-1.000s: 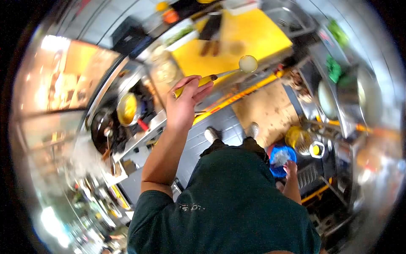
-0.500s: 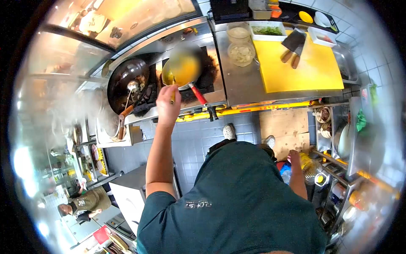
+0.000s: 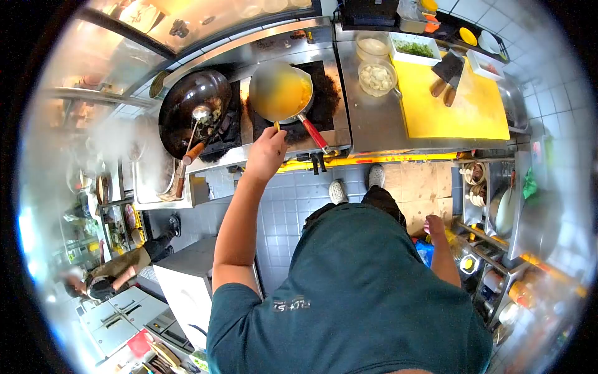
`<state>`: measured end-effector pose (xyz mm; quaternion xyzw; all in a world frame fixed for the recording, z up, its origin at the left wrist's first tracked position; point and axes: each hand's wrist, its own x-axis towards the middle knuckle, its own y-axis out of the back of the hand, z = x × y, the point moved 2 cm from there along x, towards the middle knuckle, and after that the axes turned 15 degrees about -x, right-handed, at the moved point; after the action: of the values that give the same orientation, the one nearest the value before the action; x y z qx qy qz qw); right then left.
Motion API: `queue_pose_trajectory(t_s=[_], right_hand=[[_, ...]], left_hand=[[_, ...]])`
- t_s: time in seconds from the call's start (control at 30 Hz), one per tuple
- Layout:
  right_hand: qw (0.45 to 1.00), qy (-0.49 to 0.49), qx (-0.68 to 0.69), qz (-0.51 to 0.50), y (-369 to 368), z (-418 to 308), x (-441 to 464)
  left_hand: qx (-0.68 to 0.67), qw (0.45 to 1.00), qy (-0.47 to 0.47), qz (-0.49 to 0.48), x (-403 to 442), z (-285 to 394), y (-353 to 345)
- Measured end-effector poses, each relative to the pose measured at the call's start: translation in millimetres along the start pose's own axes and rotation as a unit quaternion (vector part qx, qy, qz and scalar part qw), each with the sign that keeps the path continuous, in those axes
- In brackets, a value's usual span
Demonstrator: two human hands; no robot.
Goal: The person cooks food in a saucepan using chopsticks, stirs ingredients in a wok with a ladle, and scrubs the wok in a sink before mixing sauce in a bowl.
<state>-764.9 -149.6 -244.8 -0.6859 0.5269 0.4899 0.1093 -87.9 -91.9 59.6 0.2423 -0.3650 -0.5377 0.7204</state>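
My left hand is closed around the yellow handle of a ladle at the near rim of a pan. This pan has a red handle and holds yellow food; a grey blur covers part of it and the ladle's bowl cannot be seen. To its left a dark wok contains a metal ladle and some food scraps. My right hand hangs low on the right, fingers loosely apart with nothing seen in them, above a partly hidden blue container.
A yellow cutting board carries two wooden-handled cleavers. Beside it are a tray of chopped greens and a bowl of pale slices. Steam rises around a pot on the left. Another person is at the lower left.
My left hand has come from near the board to the pan, bringing the ladle with it. The view has turned towards the stove, and the other person has come into view.
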Motion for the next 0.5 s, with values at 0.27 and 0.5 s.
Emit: queue_pose_trajectory(t_s=[0.27,0.5], right_hand=[[0.999,-0.023,-0.029,0.003,-1.5,-26.7,9.1],[0.99,0.036,0.11,-0.082,24.8,25.6,75.5]], left_hand=[[-0.065,0.997,-0.029,0.008,3.4,19.3,2.3],[0.065,0.995,0.055,-0.059,11.0,3.4,-19.5]])
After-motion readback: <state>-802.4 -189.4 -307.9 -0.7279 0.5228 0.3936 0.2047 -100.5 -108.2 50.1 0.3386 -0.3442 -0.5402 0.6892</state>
